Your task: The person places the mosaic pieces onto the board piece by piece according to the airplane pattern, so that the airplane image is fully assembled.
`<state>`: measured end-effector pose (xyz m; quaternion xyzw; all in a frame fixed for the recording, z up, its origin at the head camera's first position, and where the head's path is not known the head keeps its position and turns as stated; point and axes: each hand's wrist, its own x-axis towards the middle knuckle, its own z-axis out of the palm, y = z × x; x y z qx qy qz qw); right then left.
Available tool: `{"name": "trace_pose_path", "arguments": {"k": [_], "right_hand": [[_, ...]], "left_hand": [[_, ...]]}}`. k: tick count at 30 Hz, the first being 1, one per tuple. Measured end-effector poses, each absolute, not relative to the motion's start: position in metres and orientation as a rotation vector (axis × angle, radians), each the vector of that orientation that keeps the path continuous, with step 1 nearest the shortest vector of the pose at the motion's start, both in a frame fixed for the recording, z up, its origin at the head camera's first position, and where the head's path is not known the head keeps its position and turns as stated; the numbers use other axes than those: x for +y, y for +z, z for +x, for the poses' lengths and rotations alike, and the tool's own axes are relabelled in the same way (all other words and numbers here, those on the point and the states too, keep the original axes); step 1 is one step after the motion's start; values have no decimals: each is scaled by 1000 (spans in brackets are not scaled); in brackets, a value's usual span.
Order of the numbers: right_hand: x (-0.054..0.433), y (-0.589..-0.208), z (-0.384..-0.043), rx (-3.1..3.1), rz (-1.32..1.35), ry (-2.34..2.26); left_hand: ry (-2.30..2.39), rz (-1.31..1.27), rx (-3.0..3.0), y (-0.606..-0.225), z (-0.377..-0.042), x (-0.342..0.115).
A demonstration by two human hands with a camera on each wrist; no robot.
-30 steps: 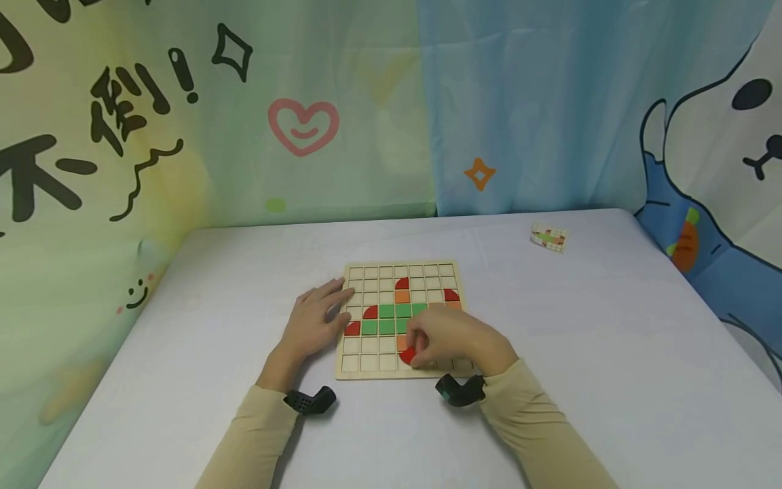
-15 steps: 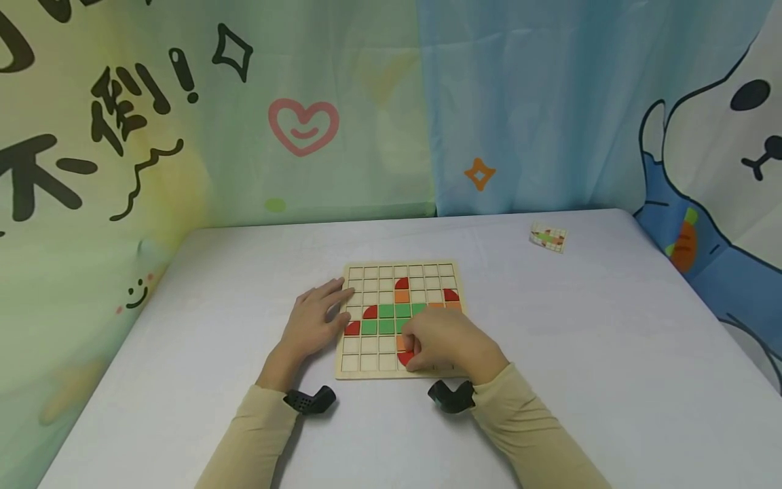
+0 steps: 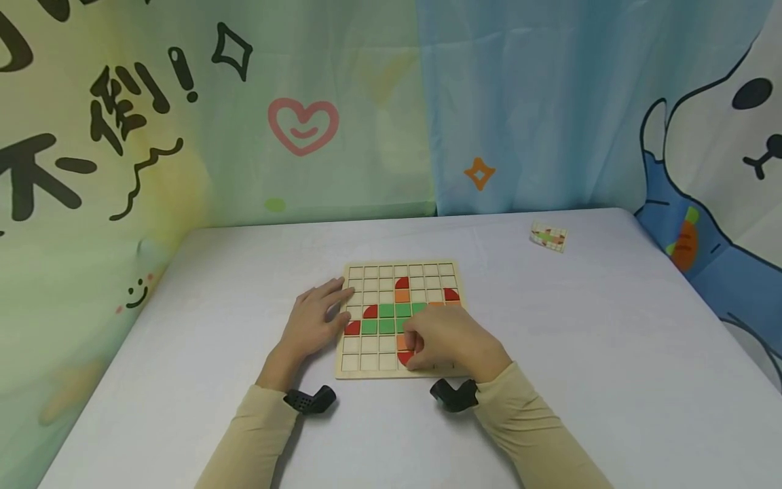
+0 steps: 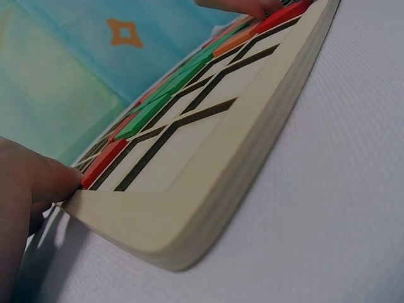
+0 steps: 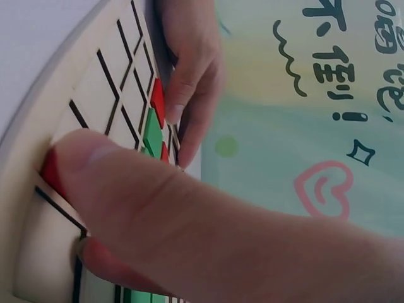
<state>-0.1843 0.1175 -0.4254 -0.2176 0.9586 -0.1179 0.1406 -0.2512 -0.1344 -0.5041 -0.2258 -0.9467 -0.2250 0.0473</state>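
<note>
A square wooden grid board [image 3: 366, 375] lies on the table, with red quarter-circle, orange and green square tiles in its cells. My left hand [image 3: 314, 319] rests along its left edge, fingers extended; in the left wrist view, a fingertip sits beside a red tile [image 4: 104, 163]. My right hand [image 3: 452, 339] bends over the lower right of the board, hiding cells there. Between its thumb and curled fingers is a red quarter-circle tile [image 3: 403, 358] in the bottom row, just below an orange tile [image 3: 401, 342]. The right wrist view has the thumb on this red tile [image 5: 52, 173].
A small pattern card [image 3: 548, 238] with a coloured grid lies at the table's back right. The white tabletop [image 3: 244, 285] extends around the board. A printed curtain [image 3: 366, 102] hangs behind and at the sides.
My right hand has shifted slightly left with the red quarter-circle tile, which now sits more squarely under the orange tile; over the last half second it barely moves. The left hand stays put.
</note>
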Motion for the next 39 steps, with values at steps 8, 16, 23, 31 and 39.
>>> {"name": "trace_pose_path", "arguments": {"k": [8, 16, 23, 31, 39], "right_hand": [[119, -425, -185, 2713, -622, -398], [115, -426, -183, 2708, -609, -387], [118, -431, -187, 2689, -592, -423], [141, -434, -217, 2772, -606, -627], [186, -437, -236, 3056, -400, -840]], "left_hand": [[-682, -677, -2897, -505, -251, -135], [-682, -665, -2905, -506, -247, -136], [-692, -656, -2908, -508, -246, -138], [-694, -659, -2931, -521, -264, -138], [-774, -643, -2941, -540, -282, -142]]}}
